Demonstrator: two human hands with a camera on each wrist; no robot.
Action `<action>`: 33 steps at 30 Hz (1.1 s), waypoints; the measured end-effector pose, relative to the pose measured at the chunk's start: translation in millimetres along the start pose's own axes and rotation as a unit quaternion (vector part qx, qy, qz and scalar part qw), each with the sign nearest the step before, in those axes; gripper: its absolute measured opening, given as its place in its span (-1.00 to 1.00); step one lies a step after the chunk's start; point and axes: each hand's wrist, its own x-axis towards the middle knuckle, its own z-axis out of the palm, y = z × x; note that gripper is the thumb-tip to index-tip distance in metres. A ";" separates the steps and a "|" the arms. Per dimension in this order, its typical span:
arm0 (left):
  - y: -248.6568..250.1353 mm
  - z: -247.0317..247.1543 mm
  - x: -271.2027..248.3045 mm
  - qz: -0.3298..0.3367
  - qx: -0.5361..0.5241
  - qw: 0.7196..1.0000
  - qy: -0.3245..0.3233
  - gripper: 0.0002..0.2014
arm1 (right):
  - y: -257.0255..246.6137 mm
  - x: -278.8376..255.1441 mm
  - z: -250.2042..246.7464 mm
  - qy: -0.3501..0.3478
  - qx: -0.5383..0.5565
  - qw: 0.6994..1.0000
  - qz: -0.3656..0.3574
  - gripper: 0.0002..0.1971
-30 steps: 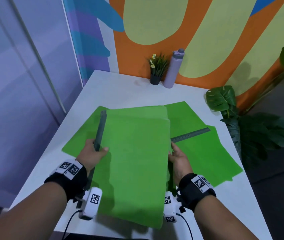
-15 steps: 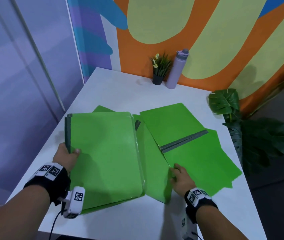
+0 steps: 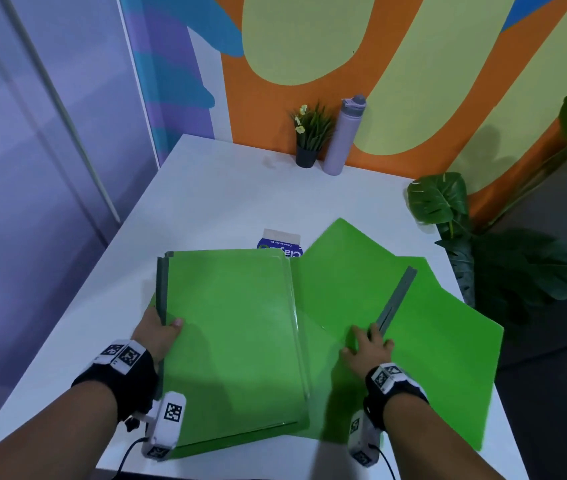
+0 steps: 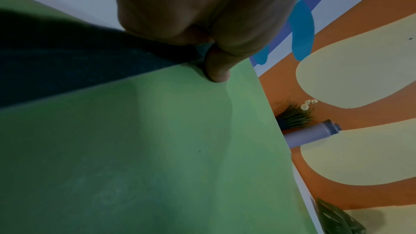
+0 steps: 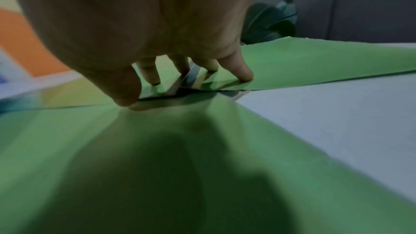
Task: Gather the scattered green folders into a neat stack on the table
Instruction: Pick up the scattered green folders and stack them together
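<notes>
Left hand [image 3: 157,332] pinches the spine edge of the gathered green folders [image 3: 233,327] at the table's [image 3: 226,188] near left, presumably steadying them, while right hand [image 3: 366,349], fingertips spread, presses the skewed folder [image 3: 344,282] alongside, likely to drag it over

Office-type room w/ bright mural wall [image 3: 396,109], white table [image 3: 226,192], potted plant [image 3: 309,136], water bottle [image 3: 342,136].
</notes>
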 end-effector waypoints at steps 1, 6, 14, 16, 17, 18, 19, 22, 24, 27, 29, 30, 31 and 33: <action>-0.6 1.5 0.2 -0.003 0.003 1.000 -0.001 -0.53 | 0.8 1.4 5.5 -0.008 -0.024 1.000 -0.010 -0.45; -8.9 12.4 1.8 -0.019 -0.003 0.999 -0.030 -0.50 | 21.0 -2.4 -4.2 0.001 -0.044 0.996 -0.081 -0.72; -25.0 24.3 1.7 -0.059 -0.059 0.993 -0.078 -0.50 | 2.1 -7.2 -8.4 0.102 0.034 0.988 0.114 -0.42; -24.1 24.7 1.0 -0.064 -0.074 0.992 -0.080 -0.45 | 3.7 -7.5 -7.1 0.097 0.019 0.986 0.131 -0.55; -25.1 25.4 1.8 -0.064 -0.080 0.992 -0.079 -0.44 | 6.1 -6.6 -6.2 0.098 -0.006 0.987 0.124 -0.59; -25.4 25.7 1.6 -0.065 -0.087 0.991 -0.080 -0.43 | 8.7 -5.9 -5.8 0.097 -0.032 0.988 0.114 -0.63; -25.9 26.0 1.2 -0.064 -0.093 0.990 -0.082 -0.42 | 10.2 -6.2 -6.4 0.095 -0.050 0.989 0.105 -0.65; -27.8 26.1 1.1 -0.057 -0.092 0.991 -0.080 -0.44 | 11.5 -7.3 -8.6 0.080 -0.067 0.991 0.087 -0.70; -27.6 25.2 0.5 -0.054 -0.089 0.991 -0.080 -0.48 | 11.0 -8.8 -14.7 0.076 -0.074 0.991 0.081 -0.71; -27.1 23.2 4.9 -0.057 -0.088 0.991 -0.078 -0.56 | 8.2 -13.5 -32.8 0.086 -0.067 0.992 0.066 -0.76; -27.7 20.6 7.6 -0.061 -0.092 0.990 -0.082 -0.64 | 2.5 -19.7 -53.2 0.152 -0.036 0.986 0.051 -0.90; -28.5 19.6 9.0 -0.064 -0.098 0.990 -0.083 -0.66 | -0.8 -23.2 -65.4 0.193 -0.010 0.980 0.046 -0.95; -29.1 18.4 9.7 -0.066 -0.103 0.989 -0.080 -0.67 | -5.6 -26.0 -78.2 0.236 0.019 0.970 0.048 -0.91; -29.9 16.8 10.0 -0.067 -0.117 0.988 -0.070 -0.63 | -19.5 -30.9 -104.2 0.304 0.061 0.950 0.036 -0.94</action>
